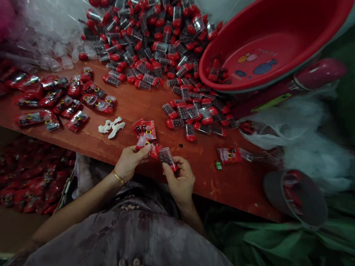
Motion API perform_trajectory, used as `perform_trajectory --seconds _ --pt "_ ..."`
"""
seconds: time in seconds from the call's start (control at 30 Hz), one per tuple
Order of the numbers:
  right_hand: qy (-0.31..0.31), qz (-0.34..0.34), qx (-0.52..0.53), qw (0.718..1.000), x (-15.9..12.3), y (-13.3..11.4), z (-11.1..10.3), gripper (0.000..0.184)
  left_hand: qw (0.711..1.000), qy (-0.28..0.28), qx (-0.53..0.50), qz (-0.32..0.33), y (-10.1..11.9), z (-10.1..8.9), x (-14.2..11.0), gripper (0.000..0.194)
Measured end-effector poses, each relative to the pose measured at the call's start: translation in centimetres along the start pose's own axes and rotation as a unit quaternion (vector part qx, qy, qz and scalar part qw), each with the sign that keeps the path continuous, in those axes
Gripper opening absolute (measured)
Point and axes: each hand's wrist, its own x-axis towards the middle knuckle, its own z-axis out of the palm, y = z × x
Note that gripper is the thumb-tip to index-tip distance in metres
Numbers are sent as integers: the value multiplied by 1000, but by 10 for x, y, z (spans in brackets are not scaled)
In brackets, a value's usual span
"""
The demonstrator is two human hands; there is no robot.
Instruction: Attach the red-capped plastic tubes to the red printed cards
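Between thumb and fingers, my left hand (129, 162) pinches a small red printed packet (154, 148) near the table's front edge. My right hand (181, 179) grips a clear tube (166, 156) with dark pellets inside and a red end; the tube's clear end points at the packet, close to or touching it. Whether the tube enters the packet I cannot tell. Just beyond my left hand lie more flat red packets (145, 129). A crumpled white piece (112, 127) rests to their left.
Red-capped tubes (147, 47) form a large heap at the back. A red basin (285, 43) tilts at the right, with a grey bin (296, 197) below it. Filled packets (50, 93) lie at the left, and more fill a box (34, 174) beneath the table (131, 98).
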Motion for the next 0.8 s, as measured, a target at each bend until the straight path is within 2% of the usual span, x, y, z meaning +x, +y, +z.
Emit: perform_trajectory --seconds 0.1,0.2,0.27,0.33,0.4,0.57,0.8 --pt "-42 59 58 996 0 -4 2 23 999 1 4 32 -3 -1 2 48" --pt "-71 122 101 985 1 -8 2 25 994 11 41 104 -7 -4 3 41" --pt "-67 131 105 984 2 -9 2 26 986 3 80 145 -8 -6 4 36" --pt "-57 116 97 987 3 -9 2 24 981 -16 105 161 -8 -8 6 33" --pt "-55 97 88 990 4 -8 2 23 982 -26 105 155 -8 -11 8 33" --pt "-95 94 85 987 2 -6 4 20 991 -27 61 117 -11 -14 12 36" --pt "-40 61 56 996 1 4 10 23 999 -21 0 32 -15 -5 8 41"
